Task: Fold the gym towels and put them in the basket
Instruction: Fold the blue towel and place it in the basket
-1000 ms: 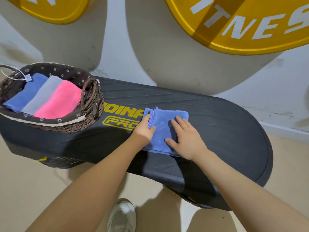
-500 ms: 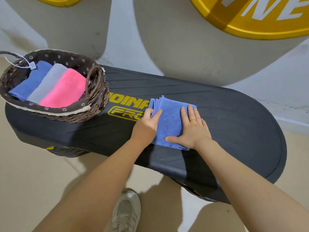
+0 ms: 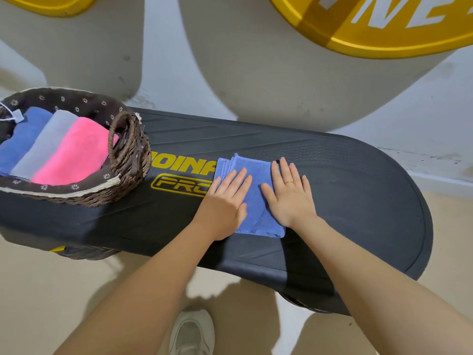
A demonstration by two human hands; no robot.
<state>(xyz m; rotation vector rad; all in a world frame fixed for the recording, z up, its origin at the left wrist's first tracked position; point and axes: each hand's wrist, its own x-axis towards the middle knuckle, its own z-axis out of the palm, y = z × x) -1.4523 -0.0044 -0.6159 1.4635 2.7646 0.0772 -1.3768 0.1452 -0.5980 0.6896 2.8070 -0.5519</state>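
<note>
The folded blue towel [image 3: 252,198] is lying flat on the black bench top [image 3: 345,180], roughly in the middle of it and a bit toward the near edge, just right of the yellow lettering [image 3: 183,175] printed on the surface. It's folded down to a small rectangle, and the layered edges are showing at its far left corner.

Both hands are lying on it, palms down. The left hand [image 3: 225,201] is pressing on the towel's left side with straight fingers held close together, the heel of the hand hanging off onto the bench. The right hand [image 3: 289,198] is pressing on the right side with fingers straight and slightly spread, thumb pointing in toward the other hand; it's wearing a gold ring [image 3: 289,182]. Neither hand is gripping or pinching anything, they're just flat on the cloth.

Over on the left end of the bench, well apart from the blue towel, the wicker basket [image 3: 128,180] is sitting with its dark flower-print liner. Inside it three folded towels are lying side by side: a dark blue towel [image 3: 18,142], a grey-blue towel [image 3: 43,147] and a pink towel [image 3: 74,152].

Behind the bench, big yellow weight plates [image 3: 378,29] are leaning on the wall. A light sneaker [image 3: 192,334] is showing on the floor at the bottom.
</note>
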